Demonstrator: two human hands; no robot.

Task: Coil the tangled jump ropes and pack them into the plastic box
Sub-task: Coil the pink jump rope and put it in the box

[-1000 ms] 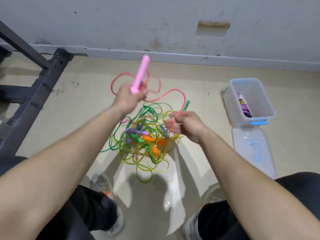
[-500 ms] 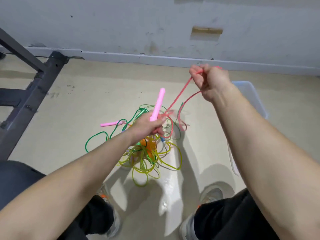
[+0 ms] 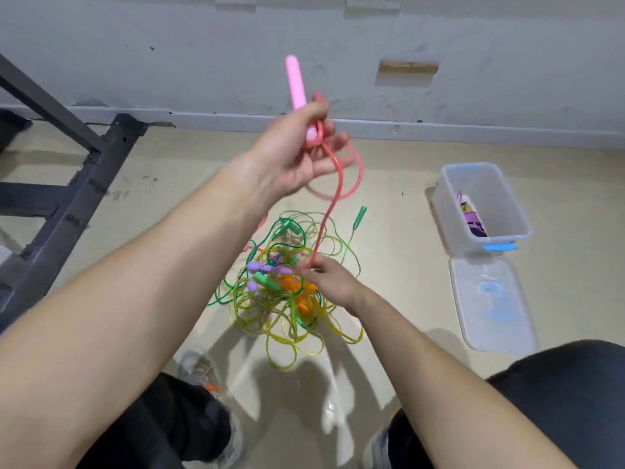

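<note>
We see the left hand raised in front of the wall, its thumb pressing the lower end of a pink handle against the fingers, which are partly spread and blurred; the handle stands nearly upright above the hand; from its base the pink cord loops once below the palm and then runs down, fairly straight, to the right hand; we see that hand low over the floor, thumb and fingertips pinched together on the cord just where it meets the heap; the other fingers are curled under, and we cannot tell whether they touch anything else; the tangled jump ropes lie in one pile on the floor between the two arms, yellow-green and dark green cords knotted round orange, purple and green handles; one green handle sticks out at the pile's far right edge; the plastic box stands open well to the right of the pile, near the wall, with a coiled purple rope lying inside it and a blue latch on its near end; its clear lid lies flat on the floor just beside it, on the near side; a dark metal frame occupies the left edge; two shoes and dark trouser legs show at the bottom
</note>
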